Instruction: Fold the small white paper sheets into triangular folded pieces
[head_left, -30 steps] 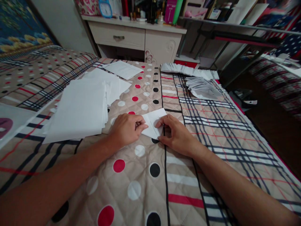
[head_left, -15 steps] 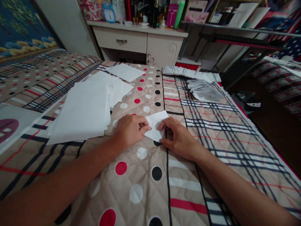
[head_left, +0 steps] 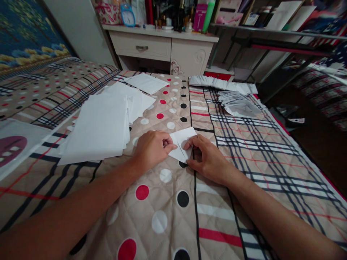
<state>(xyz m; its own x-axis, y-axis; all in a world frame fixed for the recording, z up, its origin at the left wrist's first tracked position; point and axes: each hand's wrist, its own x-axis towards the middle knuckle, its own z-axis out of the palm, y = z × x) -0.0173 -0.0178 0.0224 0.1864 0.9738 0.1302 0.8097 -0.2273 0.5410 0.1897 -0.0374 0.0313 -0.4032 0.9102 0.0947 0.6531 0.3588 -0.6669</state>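
**Folding a small paper on the bed**

I am pressing a small white paper (head_left: pixel 182 143) flat on the quilt (head_left: pixel 173 202), near the seam where the dotted pattern meets the plaid. My left hand (head_left: pixel 153 148) is lying curled on the paper's left edge, with the fingers bent and the fingertips pinning that side down. My right hand (head_left: pixel 207 159) is resting on the paper's right side, with the fingers partly closed and the tips pinching its near corner. A crease is running across the paper between my two hands, and its far corner is sticking out free beyond my fingers.

Just left of my left hand, a stack of white sheets (head_left: pixel 99 128) is lying on the quilt, with more sheets (head_left: pixel 148 83) spread farther back. Across the bed to the right, well apart from my hands, a fanned row of folded papers (head_left: pixel 222 84) and a smaller pile (head_left: pixel 238 104) are sitting near the edge. A dresser (head_left: pixel 162 48) is standing beyond the bed, with a blue clock (head_left: pixel 127 16) on top.
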